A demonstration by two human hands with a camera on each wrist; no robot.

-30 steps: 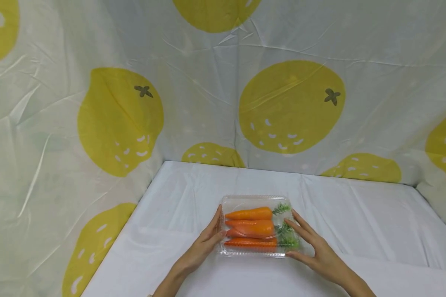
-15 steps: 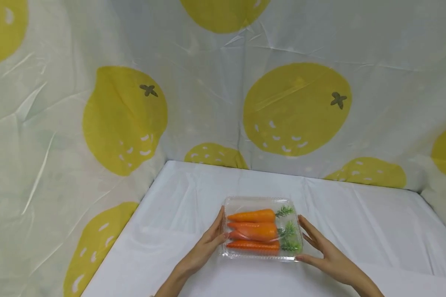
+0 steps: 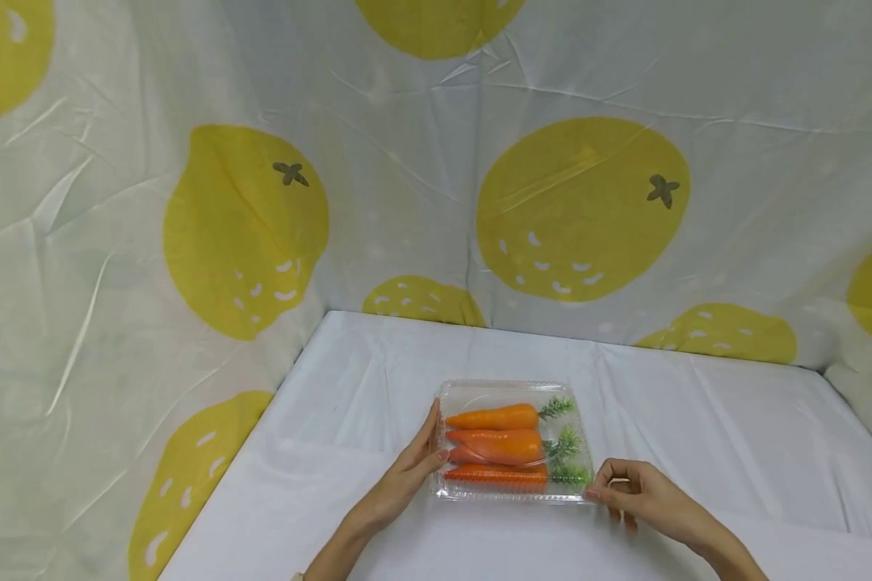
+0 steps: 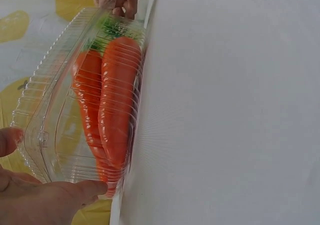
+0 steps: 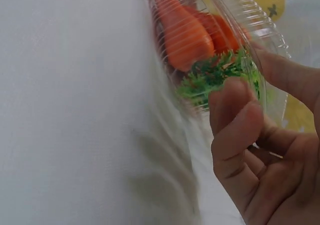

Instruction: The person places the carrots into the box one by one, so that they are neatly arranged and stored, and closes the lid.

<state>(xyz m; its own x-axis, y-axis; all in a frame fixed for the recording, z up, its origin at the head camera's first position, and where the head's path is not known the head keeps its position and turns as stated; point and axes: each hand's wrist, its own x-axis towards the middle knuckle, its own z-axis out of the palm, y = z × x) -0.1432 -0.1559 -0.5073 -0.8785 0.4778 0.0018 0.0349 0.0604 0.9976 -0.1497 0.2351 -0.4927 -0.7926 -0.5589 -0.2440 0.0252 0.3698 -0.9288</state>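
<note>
A clear plastic clamshell box (image 3: 509, 391) lies on the table in the middle of the head view. Inside are several orange carrots (image 3: 497, 444), their green tops (image 3: 563, 444) pointing right. My left hand (image 3: 396, 488) grips the box's left side, thumb at the front and fingers along the side. At the front right corner my right hand (image 3: 650, 496) pinches the box's edge between thumb and forefinger, other fingers curled beneath. In the right wrist view those curled fingers (image 5: 235, 130) stand just in front of the green tops. The lid looks down over the carrots.
White cloth (image 3: 712, 436) covers the table. A curtain (image 3: 407, 186) printed with big yellow lemons hangs at the back and along the left side.
My right hand has slid from the box's right side to its front right corner, its fingers curling in. The left hand keeps its hold. The box shifted slightly right in view.
</note>
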